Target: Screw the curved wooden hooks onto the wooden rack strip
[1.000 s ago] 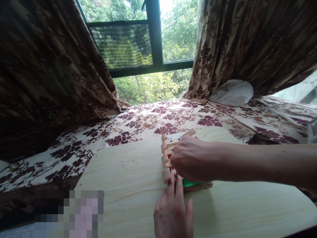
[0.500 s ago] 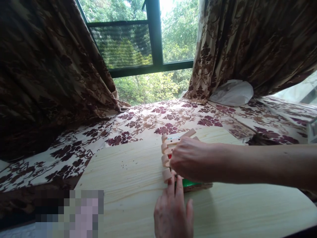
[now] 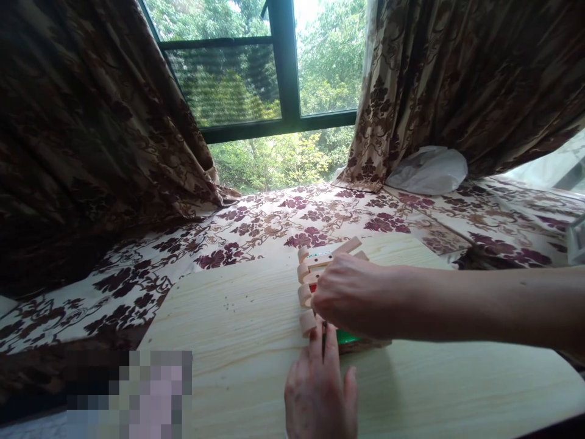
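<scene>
A wooden piece with several rounded ends (image 3: 307,324) and flat strips lies on the pale wooden board. Red shows between the strips, and a green thing (image 3: 347,336) shows beneath my right wrist. My right hand (image 3: 347,292) is closed over the middle of the wooden piece, and what its fingers grip is hidden. From the near side, my left hand (image 3: 320,384) reaches with two extended fingers to the piece's lower edge, its thumb apart. A loose-looking wooden strip (image 3: 348,246) slants at the far end.
The pale board (image 3: 219,353) has small dark specks on its left part. Behind it lies flowered cloth (image 3: 269,219), with a white bag (image 3: 429,171) at the back right. Patterned curtains flank a window. A pixelated patch covers the lower left.
My right hand and forearm have shifted very slightly, lower over the green thing. My left hand stays in nearly the same place.
</scene>
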Tool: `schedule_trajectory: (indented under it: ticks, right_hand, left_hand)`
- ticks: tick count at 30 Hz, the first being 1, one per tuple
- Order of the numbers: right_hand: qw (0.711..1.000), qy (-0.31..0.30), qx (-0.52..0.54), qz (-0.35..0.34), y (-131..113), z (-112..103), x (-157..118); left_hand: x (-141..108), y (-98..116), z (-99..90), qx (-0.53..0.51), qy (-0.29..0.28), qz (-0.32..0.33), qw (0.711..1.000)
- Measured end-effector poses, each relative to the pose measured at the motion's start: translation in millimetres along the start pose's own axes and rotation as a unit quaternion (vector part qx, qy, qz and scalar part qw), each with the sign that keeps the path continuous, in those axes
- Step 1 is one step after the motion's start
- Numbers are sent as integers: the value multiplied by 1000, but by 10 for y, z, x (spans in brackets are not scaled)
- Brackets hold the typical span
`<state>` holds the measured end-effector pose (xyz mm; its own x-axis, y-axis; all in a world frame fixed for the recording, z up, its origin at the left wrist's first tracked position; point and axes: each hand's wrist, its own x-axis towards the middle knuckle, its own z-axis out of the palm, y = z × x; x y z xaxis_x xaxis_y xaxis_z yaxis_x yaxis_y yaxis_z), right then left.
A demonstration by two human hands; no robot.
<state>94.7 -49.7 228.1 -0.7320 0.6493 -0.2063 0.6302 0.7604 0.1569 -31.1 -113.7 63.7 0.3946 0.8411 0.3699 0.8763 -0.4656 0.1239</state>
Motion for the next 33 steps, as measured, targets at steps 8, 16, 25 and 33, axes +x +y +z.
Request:
schedule_trajectory:
  ticks: [8,16,25,33]
  right_hand:
    - [999,48,-8,-15,53,7,-67]
    - [1000,16,-5,10,63,49,-24]
    - [1000,23,-4,-2,104,-11,-66]
    - [1000,16,-14,16,69,40,2]
  left_hand:
    - [0,-7,-27,29,-4,20,999]
    - [-2,-14,-4,32,6,24,999]
    - [-3,-23,20,20,6,16,1000]
    - [0,-14,32,7,13,21,1000]
